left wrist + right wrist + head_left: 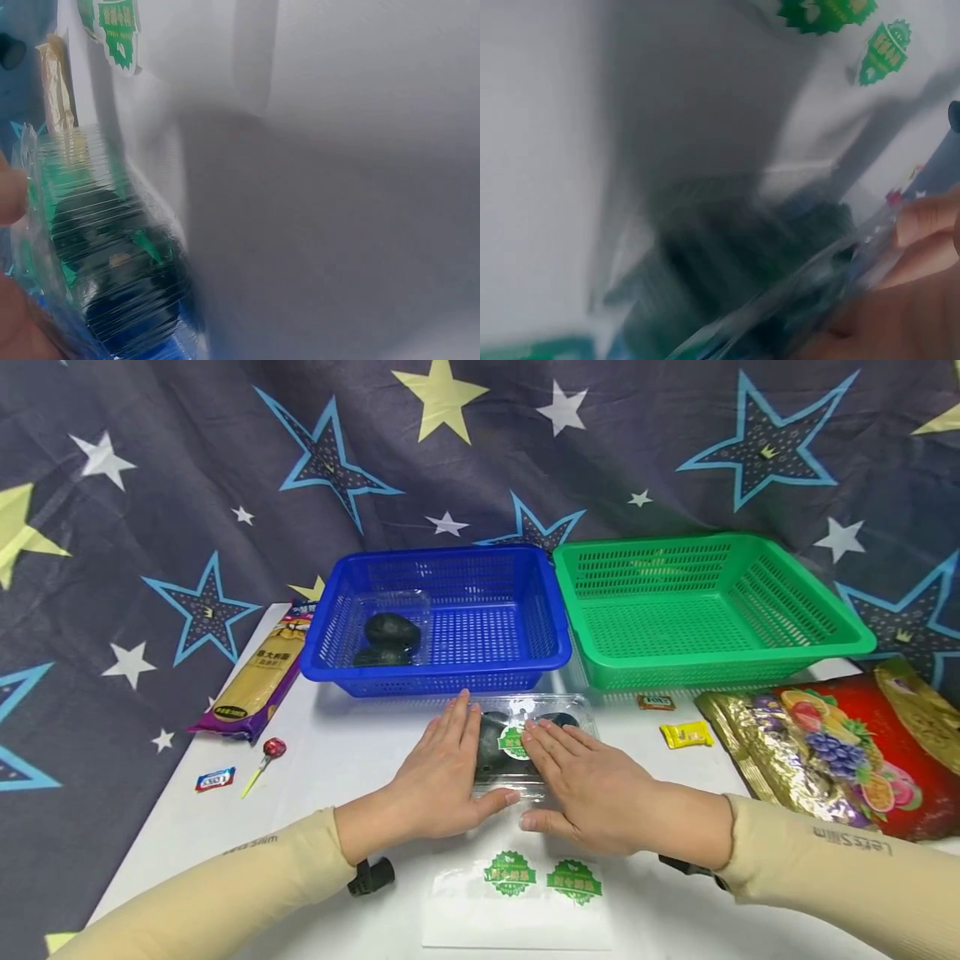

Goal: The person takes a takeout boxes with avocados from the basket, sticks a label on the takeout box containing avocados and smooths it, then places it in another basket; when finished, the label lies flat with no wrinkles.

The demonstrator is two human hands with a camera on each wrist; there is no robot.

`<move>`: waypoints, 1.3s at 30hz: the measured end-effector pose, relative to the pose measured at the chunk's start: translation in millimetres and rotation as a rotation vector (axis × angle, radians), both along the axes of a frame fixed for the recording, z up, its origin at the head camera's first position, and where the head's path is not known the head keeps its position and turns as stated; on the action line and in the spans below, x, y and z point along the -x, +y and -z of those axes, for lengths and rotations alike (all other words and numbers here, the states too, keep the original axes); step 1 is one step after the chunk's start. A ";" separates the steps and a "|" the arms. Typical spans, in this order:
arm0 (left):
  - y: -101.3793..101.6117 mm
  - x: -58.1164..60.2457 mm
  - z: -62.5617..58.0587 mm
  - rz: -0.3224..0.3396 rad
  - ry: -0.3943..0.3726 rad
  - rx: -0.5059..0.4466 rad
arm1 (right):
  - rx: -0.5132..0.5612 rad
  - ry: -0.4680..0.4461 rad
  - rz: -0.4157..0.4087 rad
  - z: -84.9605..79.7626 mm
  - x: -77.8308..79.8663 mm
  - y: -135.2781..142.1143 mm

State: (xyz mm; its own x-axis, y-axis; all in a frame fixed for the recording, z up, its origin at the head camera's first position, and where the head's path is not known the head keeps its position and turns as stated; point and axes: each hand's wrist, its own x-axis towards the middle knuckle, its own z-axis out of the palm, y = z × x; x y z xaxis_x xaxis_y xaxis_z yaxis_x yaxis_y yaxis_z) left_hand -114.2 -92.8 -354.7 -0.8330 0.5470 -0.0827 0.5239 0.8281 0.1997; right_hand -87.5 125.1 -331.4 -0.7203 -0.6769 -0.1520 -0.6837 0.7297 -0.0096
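Note:
A clear plastic clamshell box [583, 708] with dark avocados [491, 745] inside lies in front of the baskets. On its lid is a round green-and-white sticker [512, 742]. My left hand [442, 777] rests along the box's left side with its fingers straight. My right hand [603, 785] lies over the right part of the lid, fingertips at the sticker's right edge. Both thumbs point inward at the near edge. In the left wrist view, the box's ribbed side [82, 165] shows the avocados through it; the right wrist view is blurred.
A blue basket [442, 673] holds another clear box of avocados [392, 631]; a green basket [720, 664] stands beside it. Nearer me is a backing sheet [517, 931] with two green stickers [510, 872]. Left: noodle bag [258, 681], lollipop [273, 747], small candy [215, 779]. Right: yellow candy [686, 734], red bag [847, 752].

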 end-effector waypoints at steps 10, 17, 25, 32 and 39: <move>-2.6 -3.3 -0.9 -0.024 -0.017 -0.004 | 0.040 0.110 -0.004 3.1 -5.9 26.9; -2.2 -5.7 -7.1 -0.064 -0.064 0.035 | 0.308 -0.134 0.197 9.0 0.6 22.5; -7.3 -0.9 -30.2 -0.099 -0.080 0.000 | 0.350 -0.178 0.117 10.0 22.7 32.4; -19.6 20.8 -18.1 0.171 -0.112 -0.111 | 0.317 -0.227 -0.062 12.1 52.8 53.9; -15.1 9.9 -11.8 0.153 -0.167 -0.137 | 0.327 -0.185 -0.017 6.2 55.2 57.1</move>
State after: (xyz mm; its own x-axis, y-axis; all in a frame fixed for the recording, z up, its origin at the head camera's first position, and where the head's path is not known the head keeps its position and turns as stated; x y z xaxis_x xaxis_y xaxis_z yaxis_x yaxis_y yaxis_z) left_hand -124.0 -107.9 -342.9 -0.7206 0.6814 -0.1281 0.5917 0.7007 0.3986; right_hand -142.7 182.2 -337.6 -0.6889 -0.7230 -0.0520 -0.6610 0.6560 -0.3643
